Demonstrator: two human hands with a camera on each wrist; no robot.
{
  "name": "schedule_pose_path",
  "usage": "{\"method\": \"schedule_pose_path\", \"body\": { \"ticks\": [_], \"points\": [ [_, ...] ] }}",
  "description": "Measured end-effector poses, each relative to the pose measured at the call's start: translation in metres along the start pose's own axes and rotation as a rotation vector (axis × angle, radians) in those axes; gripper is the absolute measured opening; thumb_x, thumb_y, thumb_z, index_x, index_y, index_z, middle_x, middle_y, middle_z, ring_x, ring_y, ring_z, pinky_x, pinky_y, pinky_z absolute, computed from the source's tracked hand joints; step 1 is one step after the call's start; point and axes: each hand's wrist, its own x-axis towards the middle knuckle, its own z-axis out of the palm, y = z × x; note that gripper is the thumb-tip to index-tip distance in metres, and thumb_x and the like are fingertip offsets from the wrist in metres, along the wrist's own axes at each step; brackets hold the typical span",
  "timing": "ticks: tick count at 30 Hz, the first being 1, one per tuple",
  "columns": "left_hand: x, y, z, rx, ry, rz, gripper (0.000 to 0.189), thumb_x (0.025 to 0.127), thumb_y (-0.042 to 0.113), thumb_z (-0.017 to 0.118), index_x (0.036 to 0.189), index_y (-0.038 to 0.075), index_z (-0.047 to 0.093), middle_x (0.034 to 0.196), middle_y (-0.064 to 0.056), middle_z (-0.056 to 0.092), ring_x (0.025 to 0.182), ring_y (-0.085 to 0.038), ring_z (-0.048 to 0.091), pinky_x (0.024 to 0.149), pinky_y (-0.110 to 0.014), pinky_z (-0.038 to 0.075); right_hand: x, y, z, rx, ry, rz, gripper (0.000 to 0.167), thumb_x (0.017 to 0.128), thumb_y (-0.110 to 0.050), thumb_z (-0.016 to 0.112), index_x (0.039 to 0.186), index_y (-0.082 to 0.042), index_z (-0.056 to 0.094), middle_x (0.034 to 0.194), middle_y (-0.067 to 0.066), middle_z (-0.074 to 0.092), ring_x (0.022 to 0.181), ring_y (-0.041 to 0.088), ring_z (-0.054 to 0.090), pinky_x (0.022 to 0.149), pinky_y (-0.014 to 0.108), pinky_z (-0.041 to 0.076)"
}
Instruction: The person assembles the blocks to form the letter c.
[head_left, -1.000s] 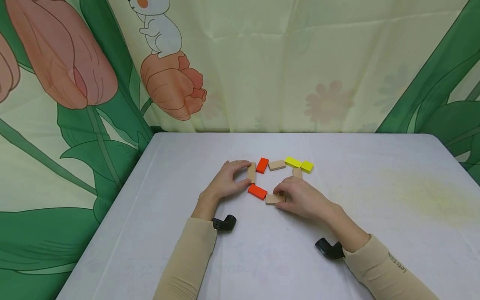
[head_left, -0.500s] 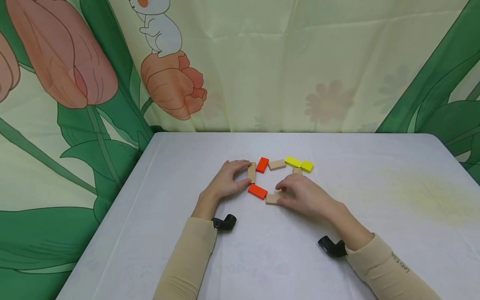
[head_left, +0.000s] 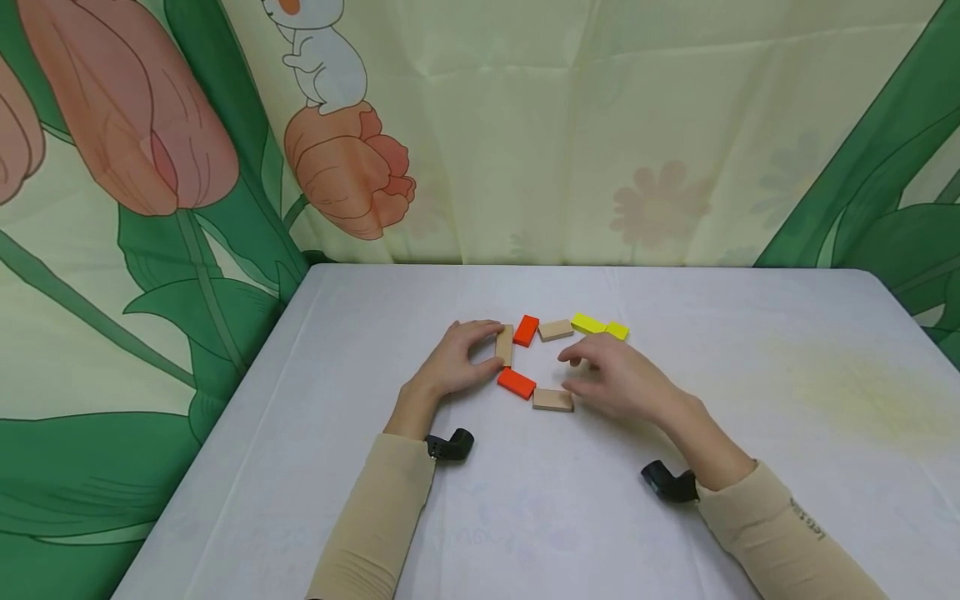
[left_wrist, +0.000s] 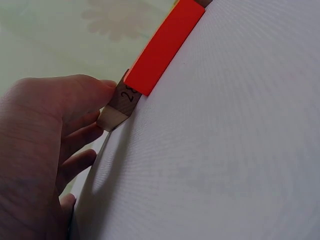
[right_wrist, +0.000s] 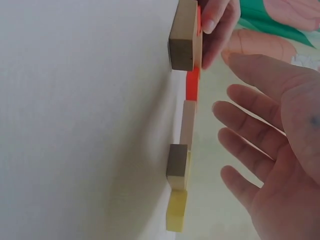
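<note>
L hand (head_left: 454, 361): I see it pinching wood blk (head_left: 506, 346).
R hand (head_left: 619, 377): fingers apart, nr 2nd wood blk (head_left: 552, 400).
Red blk (head_left: 516, 383): btwn those 2, on desk (head_left: 540, 483).

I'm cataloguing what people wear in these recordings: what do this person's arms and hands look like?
The left hand and right hand are ungloved. The left sleeve and right sleeve are long and beige; the right bears small dark lettering, too small to read. Each wrist wears a black, bent-shaped camera.
</note>
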Motion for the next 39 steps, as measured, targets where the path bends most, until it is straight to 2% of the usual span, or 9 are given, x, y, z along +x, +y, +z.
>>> {"method": "schedule_pose_path", "body": {
  "ticks": [4,10,20,29,39],
  "points": [
    [0.000,0.000,0.000,-0.002,0.002,0.004,0.055,0.091,0.030,0.069,0.143,0.016,0.058,0.146,-0.001,0.054,0.140,-0.019,0.041,0.123,-0.043,0.009,0.001,0.004,-0.004,0.004,0.016,0.007,0.032,0.090,-0.016,0.077,0.119,-0.005,0.071,0.114,0.008,0.067,0.105,0.027,0.056,0.091,0.046,0.051],
    [-0.001,0.000,-0.001,-0.012,0.004,0.007,0.055,0.092,0.029,0.070,0.143,0.016,0.058,0.146,-0.001,0.054,0.140,-0.019,0.041,0.123,-0.042,0.008,0.003,0.012,-0.011,-0.015,0.053,0.012,0.030,0.090,-0.013,0.076,0.117,-0.003,0.071,0.110,0.011,0.068,0.109,0.033,0.056,0.095,0.052,0.049],
    [-0.003,0.000,-0.002,-0.011,0.005,0.003,0.056,0.092,0.030,0.069,0.144,0.017,0.057,0.147,-0.001,0.054,0.141,-0.018,0.041,0.123,-0.043,0.008,0.007,0.025,-0.015,-0.009,0.077,0.038,0.031,0.091,-0.012,0.075,0.118,0.001,0.069,0.106,0.011,0.068,0.106,0.034,0.057,0.096,0.053,0.047],
    [-0.003,0.002,-0.002,-0.008,0.013,-0.003,0.056,0.091,0.031,0.069,0.144,0.017,0.058,0.147,0.000,0.054,0.140,-0.019,0.041,0.123,-0.044,0.009,0.010,0.033,-0.012,-0.009,0.089,0.095,0.029,0.090,-0.013,0.075,0.116,0.000,0.071,0.110,0.013,0.069,0.106,0.033,0.057,0.097,0.052,0.047],
    [0.000,-0.001,-0.001,-0.007,-0.006,0.029,0.055,0.092,0.029,0.068,0.144,0.013,0.057,0.146,-0.003,0.054,0.140,-0.020,0.041,0.123,-0.043,0.007,0.010,0.038,-0.010,-0.055,0.087,0.172,0.031,0.090,-0.018,0.076,0.115,-0.001,0.071,0.114,0.016,0.065,0.113,0.035,0.051,0.101,0.054,0.044]
  ]
}}
